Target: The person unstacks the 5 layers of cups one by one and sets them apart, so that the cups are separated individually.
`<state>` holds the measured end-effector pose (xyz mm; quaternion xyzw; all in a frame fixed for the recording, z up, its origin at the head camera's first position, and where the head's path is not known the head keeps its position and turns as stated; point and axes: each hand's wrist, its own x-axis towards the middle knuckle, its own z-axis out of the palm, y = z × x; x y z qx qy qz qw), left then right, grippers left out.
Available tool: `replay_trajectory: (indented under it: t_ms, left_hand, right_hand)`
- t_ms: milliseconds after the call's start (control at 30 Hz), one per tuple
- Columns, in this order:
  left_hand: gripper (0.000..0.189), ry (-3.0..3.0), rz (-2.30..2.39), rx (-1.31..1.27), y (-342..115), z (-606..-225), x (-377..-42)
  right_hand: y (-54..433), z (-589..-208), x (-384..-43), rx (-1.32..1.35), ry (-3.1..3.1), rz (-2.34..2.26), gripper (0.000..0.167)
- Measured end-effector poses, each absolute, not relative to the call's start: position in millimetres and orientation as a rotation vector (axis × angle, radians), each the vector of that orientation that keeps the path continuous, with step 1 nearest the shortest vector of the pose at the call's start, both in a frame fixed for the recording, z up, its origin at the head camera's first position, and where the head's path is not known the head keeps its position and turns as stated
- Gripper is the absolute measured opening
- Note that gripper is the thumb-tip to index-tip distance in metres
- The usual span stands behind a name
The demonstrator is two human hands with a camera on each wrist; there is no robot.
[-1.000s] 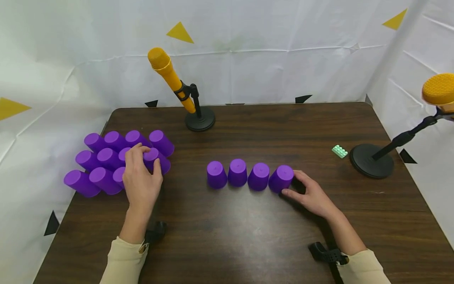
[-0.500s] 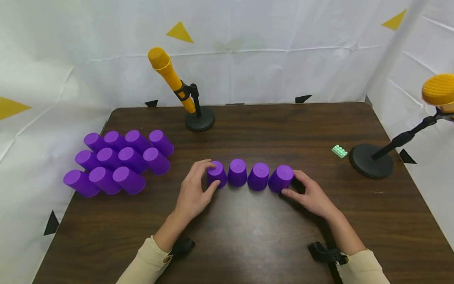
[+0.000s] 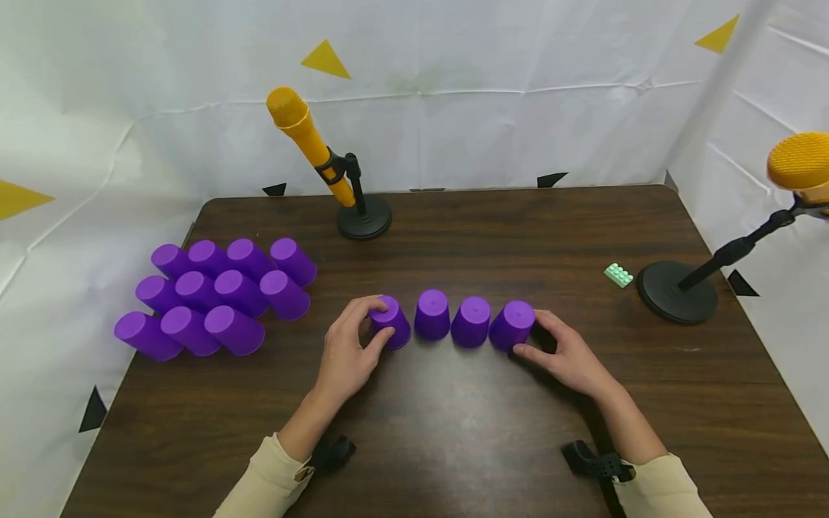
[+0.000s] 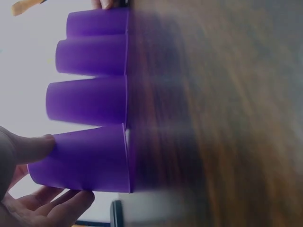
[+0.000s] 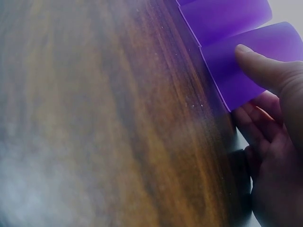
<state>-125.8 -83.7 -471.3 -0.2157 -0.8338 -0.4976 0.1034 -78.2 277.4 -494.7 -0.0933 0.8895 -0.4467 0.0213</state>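
Several purple cups stand upside down in a row at the middle of the table. At the row's left end, my left hand [image 3: 346, 360] grips the end cup [image 3: 396, 327] between thumb and fingers. In the left wrist view that purple cup [image 4: 90, 158] leans a little, and a thin strip shows under its rim. My right hand [image 3: 570, 358] holds the row's right end cup [image 3: 514, 325]. Its thumb lies along the front side and the other fingers reach behind, partly hidden. Between the hands are two more cups, one of them a purple cup [image 3: 432, 316].
A block of inverted purple cups [image 3: 239, 291] stands at the left. Behind is a yellow microphone [image 3: 304, 133] on a black stand; a second yellow microphone [image 3: 799, 162] stands at the right. Beside its base lies a mint-green toy brick [image 3: 618, 275]. White sheeting surrounds the table [image 3: 440, 446].
My left hand has come right from the cup block to the row and taken hold of its left end cup, which has shifted slightly left. The right hand has stayed in place.
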Motion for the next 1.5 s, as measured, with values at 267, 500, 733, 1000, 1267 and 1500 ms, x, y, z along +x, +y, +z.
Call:
replay_trajectory:
  t_ms: [267, 500, 733, 1000, 1267, 1500]
  left_hand:
    - [0.033, -2.490, -1.322, -0.437, -127.7, -461.6, -116.3]
    - [0.034, -2.487, -1.085, -0.164, -171.4, -456.2, -117.4]
    - [0.031, -2.527, -1.018, 0.017, -192.8, -456.2, -117.0]
    - [0.033, -2.499, -0.987, 0.039, -196.2, -458.2, -115.9]
    - [0.037, -2.452, -0.962, -0.017, -195.6, -452.5, -110.1]
    - [0.028, -2.250, -0.969, -0.160, -177.8, -425.6, -108.4]
  right_hand:
    - [277.3, -496.4, -76.1, -0.270, 2.763, -1.385, 0.060]
    - [277.8, -496.0, -75.6, -0.259, 2.750, -1.395, 0.059]
    - [276.6, -495.4, -76.2, -0.260, 2.751, -1.393, 0.060]
    - [276.7, -496.3, -76.2, -0.258, 2.751, -1.392, 0.060]
    - [276.4, -496.8, -76.9, -0.275, 2.750, -1.400, 0.059]
    - [276.3, -495.7, -78.3, -0.296, 2.768, -1.390, 0.058]
